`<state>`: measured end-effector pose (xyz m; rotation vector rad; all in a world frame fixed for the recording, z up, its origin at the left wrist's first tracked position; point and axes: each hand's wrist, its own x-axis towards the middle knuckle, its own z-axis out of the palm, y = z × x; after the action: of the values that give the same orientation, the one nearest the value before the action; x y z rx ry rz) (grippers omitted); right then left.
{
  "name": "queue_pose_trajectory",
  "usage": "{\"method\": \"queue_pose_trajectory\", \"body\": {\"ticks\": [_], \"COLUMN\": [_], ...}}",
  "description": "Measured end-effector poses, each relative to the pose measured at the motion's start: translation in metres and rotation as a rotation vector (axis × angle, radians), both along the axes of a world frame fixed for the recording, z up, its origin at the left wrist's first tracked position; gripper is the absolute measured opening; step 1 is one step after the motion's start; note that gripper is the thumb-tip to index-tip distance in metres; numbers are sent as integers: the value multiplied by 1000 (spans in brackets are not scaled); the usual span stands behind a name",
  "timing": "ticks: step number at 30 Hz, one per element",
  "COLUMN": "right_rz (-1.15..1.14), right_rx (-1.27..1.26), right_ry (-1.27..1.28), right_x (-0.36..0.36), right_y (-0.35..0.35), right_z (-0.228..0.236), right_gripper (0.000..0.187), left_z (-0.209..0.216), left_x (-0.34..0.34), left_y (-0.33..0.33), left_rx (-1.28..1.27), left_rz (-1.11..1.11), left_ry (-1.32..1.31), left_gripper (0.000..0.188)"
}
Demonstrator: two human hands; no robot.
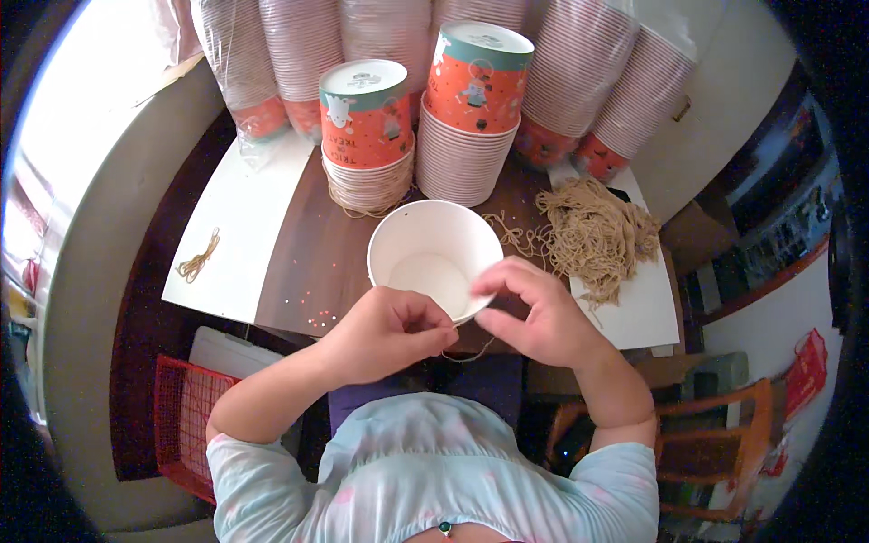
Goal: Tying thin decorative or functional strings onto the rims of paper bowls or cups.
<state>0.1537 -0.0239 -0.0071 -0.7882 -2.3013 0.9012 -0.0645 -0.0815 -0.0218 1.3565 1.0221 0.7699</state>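
The left hand [385, 335] bends inward at the near rim of a white paper bucket [398, 240] on the desk [288, 235], fingers curled; whether they grip the thin string [468, 358] cannot be told. The right hand [536, 317] arches at the rim's right side, thumb and fingers parted, holding nothing visible.

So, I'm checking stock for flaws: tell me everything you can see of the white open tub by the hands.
The tub is round and white inside, apparently paperboard, with a flat base and nothing inside. One small dark spot, perhaps a hole, shows below the far rim. Its mouth faces up; its outside is mostly hidden. It sits over the table, the left hand at its near rim, the right hand at its right rim; exact contact is unclear.
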Motion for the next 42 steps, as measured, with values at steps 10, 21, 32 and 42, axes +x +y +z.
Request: {"method": "queue_pose_trajectory", "body": {"ticks": [10, 21, 32, 42], "right_rz": [29, -178, -259, -262], "right_rx": [-899, -463, -622, -536], "right_ry": [196, -4, -7, -43], "right_x": [-24, -69, -71, -84], "right_y": [-7, 90, 65, 63], "right_z": [8, -43, -63, -64], "right_gripper": [15, 14, 16, 16], "left_z": [33, -47, -64, -63], "left_x": [-7, -46, -23, -22], "left_y": [2, 99, 43, 46], "left_rx": [785, 320, 4, 113], "left_rz": [46, 358, 530, 508], "left_ry": [443, 401, -274, 21], "left_gripper": [10, 36, 24, 21]}}
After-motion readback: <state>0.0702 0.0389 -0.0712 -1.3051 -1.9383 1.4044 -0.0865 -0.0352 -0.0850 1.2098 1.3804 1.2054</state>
